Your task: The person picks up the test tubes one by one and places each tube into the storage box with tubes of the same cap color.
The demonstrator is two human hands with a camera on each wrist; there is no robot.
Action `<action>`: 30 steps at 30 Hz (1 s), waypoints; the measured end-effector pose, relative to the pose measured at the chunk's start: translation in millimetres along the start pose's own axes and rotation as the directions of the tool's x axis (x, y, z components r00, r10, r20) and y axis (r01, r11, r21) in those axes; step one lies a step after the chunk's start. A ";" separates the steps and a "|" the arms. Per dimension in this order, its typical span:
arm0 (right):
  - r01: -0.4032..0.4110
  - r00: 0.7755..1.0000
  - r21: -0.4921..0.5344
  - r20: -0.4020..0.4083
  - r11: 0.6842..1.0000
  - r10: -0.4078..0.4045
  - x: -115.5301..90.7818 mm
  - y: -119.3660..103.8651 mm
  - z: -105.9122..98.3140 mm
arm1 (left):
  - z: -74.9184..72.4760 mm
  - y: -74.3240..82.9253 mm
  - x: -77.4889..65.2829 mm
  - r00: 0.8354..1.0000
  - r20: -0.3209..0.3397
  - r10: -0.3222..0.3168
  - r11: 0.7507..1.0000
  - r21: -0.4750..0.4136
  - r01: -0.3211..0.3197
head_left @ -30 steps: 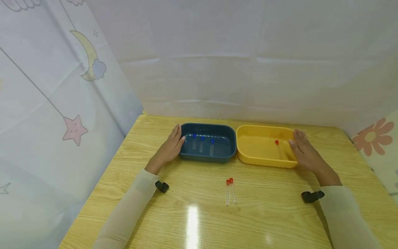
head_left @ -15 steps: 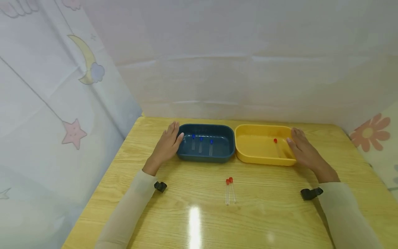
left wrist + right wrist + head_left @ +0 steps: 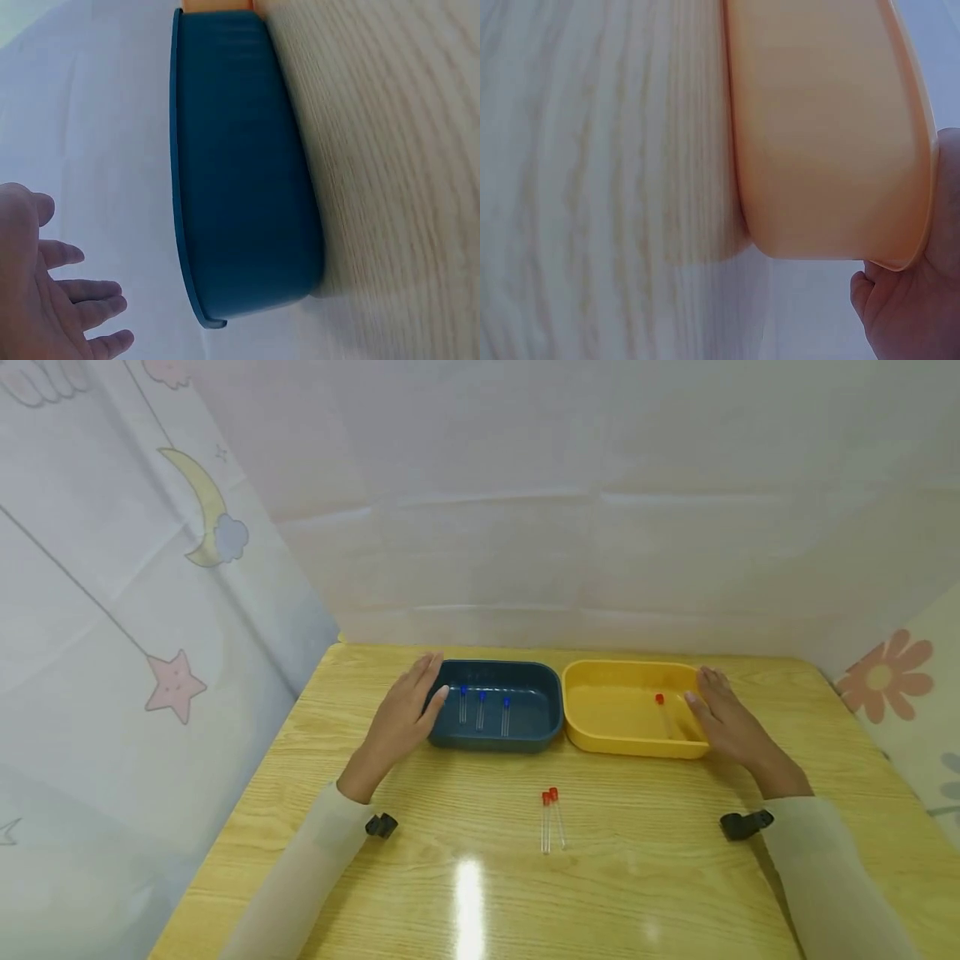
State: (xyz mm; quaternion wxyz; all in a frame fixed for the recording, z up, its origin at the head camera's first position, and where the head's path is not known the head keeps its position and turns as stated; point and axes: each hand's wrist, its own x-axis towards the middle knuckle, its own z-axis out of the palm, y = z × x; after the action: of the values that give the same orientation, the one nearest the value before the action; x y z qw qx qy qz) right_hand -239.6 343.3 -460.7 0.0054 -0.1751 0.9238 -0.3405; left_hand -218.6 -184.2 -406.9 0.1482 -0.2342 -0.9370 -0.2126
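My left hand (image 3: 397,714) is beside the left end of the dark blue tray (image 3: 495,744), fingers extended. In the left wrist view, a gap separates the left hand (image 3: 56,300) from the blue tray (image 3: 240,165). My right hand (image 3: 731,722) rests against the right end of the yellow tray (image 3: 637,748), thumb at its rim. The right wrist view has that hand (image 3: 915,300) touching the yellow tray's (image 3: 825,135) end. Three clear tubes with blue caps (image 3: 482,696) lie inside the blue tray, and one red-capped tube (image 3: 660,699) lies in the yellow one.
Two more red-capped tubes (image 3: 546,799) lie side by side on the wooden table (image 3: 465,810), in front of where the trays meet. The trays stand end to end near the back edge. A pale cloth (image 3: 487,527) hangs behind the table.
The left hand has come away from the blue tray's end. Both trays sit slightly further left in the head view, partly as the camera shifts. The right hand stays at the yellow tray.
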 end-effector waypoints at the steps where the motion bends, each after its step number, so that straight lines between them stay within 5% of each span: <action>1: -0.004 1.000 0.000 0.003 1.000 0.004 0.2 -0.1 -0.2 | -0.5 1.9 -1.1 1.000 -0.011 0.012 1.000 0.004 -0.012; 17: -0.006 1.000 -0.009 0.002 1.000 0.006 0.9 -1.0 0.3 | -0.8 24.6 -21.2 0.985 -0.104 0.140 0.990 -0.002 -0.141; 30: -0.002 1.000 -0.034 -0.001 0.999 0.002 0.6 -1.8 0.0 | -2.1 50.2 -31.2 0.979 -0.116 0.169 0.985 -0.003 -0.171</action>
State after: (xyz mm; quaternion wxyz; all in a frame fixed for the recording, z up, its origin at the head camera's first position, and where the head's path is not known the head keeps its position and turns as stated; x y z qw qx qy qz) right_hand -239.6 341.8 -459.5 0.0025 -0.1740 0.9296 -0.3248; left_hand -166.6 -156.8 -400.3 0.2180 -0.3018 -0.9020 -0.2186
